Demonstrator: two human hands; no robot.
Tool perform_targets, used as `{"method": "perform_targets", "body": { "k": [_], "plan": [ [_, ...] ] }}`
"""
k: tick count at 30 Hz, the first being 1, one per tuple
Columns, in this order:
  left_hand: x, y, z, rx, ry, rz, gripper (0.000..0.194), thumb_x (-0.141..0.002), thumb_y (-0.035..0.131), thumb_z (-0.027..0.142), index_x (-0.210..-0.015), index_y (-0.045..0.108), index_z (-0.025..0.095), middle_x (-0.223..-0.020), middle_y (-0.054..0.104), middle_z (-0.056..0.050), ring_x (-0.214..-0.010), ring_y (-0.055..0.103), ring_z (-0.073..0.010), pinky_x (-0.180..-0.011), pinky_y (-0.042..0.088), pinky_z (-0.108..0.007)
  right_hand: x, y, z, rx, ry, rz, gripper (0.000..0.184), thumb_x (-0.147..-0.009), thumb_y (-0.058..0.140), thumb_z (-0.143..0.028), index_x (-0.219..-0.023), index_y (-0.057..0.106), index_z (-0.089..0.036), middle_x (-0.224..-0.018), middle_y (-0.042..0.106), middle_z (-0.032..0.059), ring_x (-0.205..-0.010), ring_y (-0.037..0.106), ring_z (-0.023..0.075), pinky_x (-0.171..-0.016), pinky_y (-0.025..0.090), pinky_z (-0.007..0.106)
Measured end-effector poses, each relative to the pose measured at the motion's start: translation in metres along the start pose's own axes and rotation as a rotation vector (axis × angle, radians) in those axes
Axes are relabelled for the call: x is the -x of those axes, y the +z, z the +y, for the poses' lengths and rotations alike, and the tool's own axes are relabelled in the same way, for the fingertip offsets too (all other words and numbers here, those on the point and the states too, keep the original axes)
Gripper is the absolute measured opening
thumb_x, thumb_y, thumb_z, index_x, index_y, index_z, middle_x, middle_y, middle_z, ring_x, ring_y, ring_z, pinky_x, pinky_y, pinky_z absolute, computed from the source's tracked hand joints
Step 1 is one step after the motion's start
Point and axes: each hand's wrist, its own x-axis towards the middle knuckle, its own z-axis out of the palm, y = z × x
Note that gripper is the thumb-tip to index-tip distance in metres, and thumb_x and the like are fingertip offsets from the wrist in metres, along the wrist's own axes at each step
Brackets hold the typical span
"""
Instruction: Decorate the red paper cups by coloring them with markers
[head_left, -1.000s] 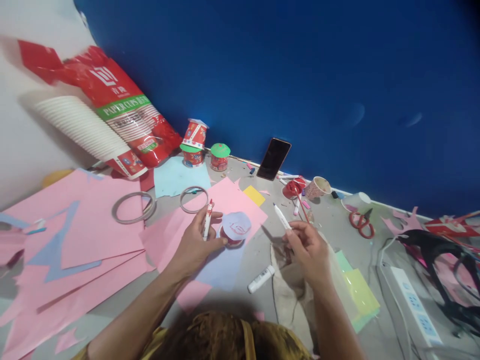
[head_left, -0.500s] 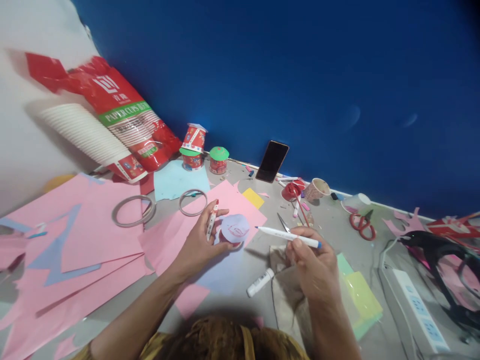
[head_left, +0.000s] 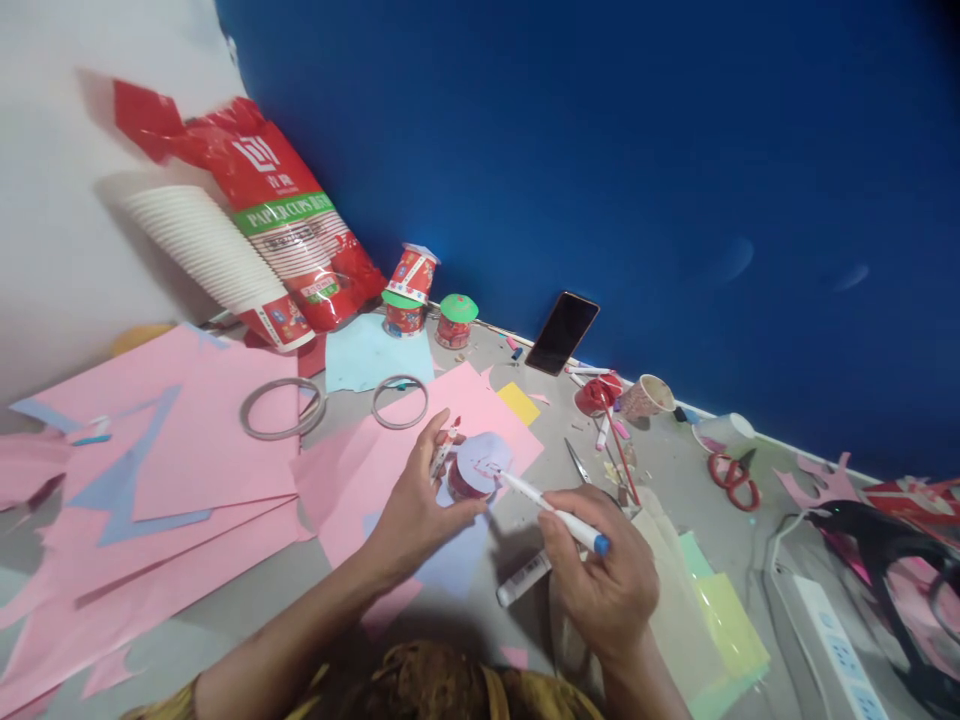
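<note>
left hand [head_left: 429,492] curls round small red cup [head_left: 463,486], lilac disc [head_left: 482,459] on top, over pink paper [head_left: 480,395] on desk [head_left: 679,455]; red-tipped marker [head_left: 445,452] in its grip. right hand [head_left: 600,565] pinches blue-ended marker [head_left: 527,491], tip at disc, contact hard to tell.

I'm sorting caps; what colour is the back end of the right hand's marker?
The back end is blue; the head view shows it best.

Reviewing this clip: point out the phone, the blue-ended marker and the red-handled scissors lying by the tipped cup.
Phone [head_left: 563,333]: head view, middle of its screen.
Marker [head_left: 559,513]: head view, white barrel.
Scissors [head_left: 742,493]: head view, red handle loop.
</note>
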Motion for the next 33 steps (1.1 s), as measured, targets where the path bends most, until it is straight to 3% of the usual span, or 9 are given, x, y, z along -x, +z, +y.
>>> {"method": "perform_targets", "body": {
  "k": [3,5,7,9,11,19,24,33],
  "plan": [
    [0.001,-0.009,0.003,0.043,-0.017,0.024,0.096,-0.066,0.094,0.030,-0.154,0.057,0.031,-0.152,0.063,-0.012,-0.137,0.064,-0.0314,-0.105,0.060,-0.042,0.000,-0.002,-0.003,0.001,-0.025,-0.010,0.017,-0.100,0.070,-0.011,-0.106,0.077,-0.026,-0.082,0.083,0.0006,-0.068,0.079,0.0186,-0.065,0.060,0.028],
    [-0.002,-0.015,0.006,0.144,-0.059,0.079,0.070,-0.069,0.092,0.035,-0.135,0.068,0.027,-0.125,0.071,-0.007,-0.105,0.070,-0.0225,-0.081,0.059,-0.030,-0.001,-0.002,-0.006,0.000,-0.047,-0.026,0.018,-0.101,0.069,-0.011,-0.107,0.077,-0.026,-0.082,0.083,0.0011,-0.068,0.079,0.0192,-0.064,0.061,0.029],
    [-0.007,-0.019,0.007,0.253,-0.151,0.089,0.044,-0.075,0.087,0.042,-0.111,0.072,0.022,-0.087,0.064,0.001,-0.067,0.056,-0.0124,-0.056,0.042,-0.022,-0.003,0.000,-0.008,0.016,-0.076,-0.056,0.016,-0.103,0.068,-0.013,-0.108,0.076,-0.026,-0.082,0.083,0.0018,-0.068,0.079,0.0196,-0.064,0.061,0.030],
    [-0.010,-0.021,0.008,0.301,-0.252,0.037,0.034,-0.079,0.083,0.048,-0.092,0.068,0.019,-0.064,0.048,0.008,-0.049,0.032,-0.0072,-0.047,0.023,-0.021,-0.004,0.002,-0.009,0.043,-0.115,-0.083,0.012,-0.106,0.067,-0.016,-0.108,0.075,-0.025,-0.081,0.082,0.0023,-0.067,0.078,0.0194,-0.063,0.060,0.030],
    [-0.012,-0.020,0.009,0.305,-0.303,-0.023,0.038,-0.079,0.083,0.052,-0.080,0.063,0.020,-0.055,0.040,0.011,-0.045,0.022,-0.0054,-0.045,0.015,-0.022,-0.005,0.004,-0.010,0.066,-0.154,-0.092,0.010,-0.109,0.065,-0.018,-0.109,0.073,-0.023,-0.079,0.081,0.0025,-0.065,0.077,0.0192,-0.061,0.058,0.030],
    [-0.012,-0.015,0.015,0.315,-0.361,-0.103,0.051,-0.070,0.090,0.056,-0.063,0.053,0.021,-0.050,0.040,0.010,-0.041,0.024,-0.0023,-0.044,0.013,-0.021,-0.010,0.006,-0.012,0.102,-0.187,-0.112,0.009,-0.112,0.062,-0.019,-0.110,0.070,-0.022,-0.080,0.081,0.0027,-0.065,0.075,0.0187,-0.063,0.057,0.030],
    [-0.014,-0.015,0.013,0.334,-0.373,-0.107,0.047,-0.066,0.090,0.052,-0.065,0.055,0.021,-0.052,0.043,0.010,-0.041,0.026,-0.0021,-0.043,0.015,-0.020,-0.011,0.010,-0.013,0.086,-0.185,-0.154,0.010,-0.113,0.061,-0.020,-0.108,0.070,-0.022,-0.077,0.079,0.0019,-0.065,0.074,0.0180,-0.061,0.056,0.029],
    [-0.012,-0.012,0.012,0.331,-0.397,-0.118,0.045,-0.064,0.092,0.048,-0.066,0.057,0.020,-0.051,0.044,0.009,-0.042,0.027,-0.0023,-0.044,0.014,-0.020,-0.008,0.009,-0.009,0.107,-0.189,-0.113,0.009,-0.110,0.063,-0.015,-0.112,0.069,-0.021,-0.080,0.081,0.0027,-0.066,0.073,0.0181,-0.065,0.057,0.030]
  ]
}}
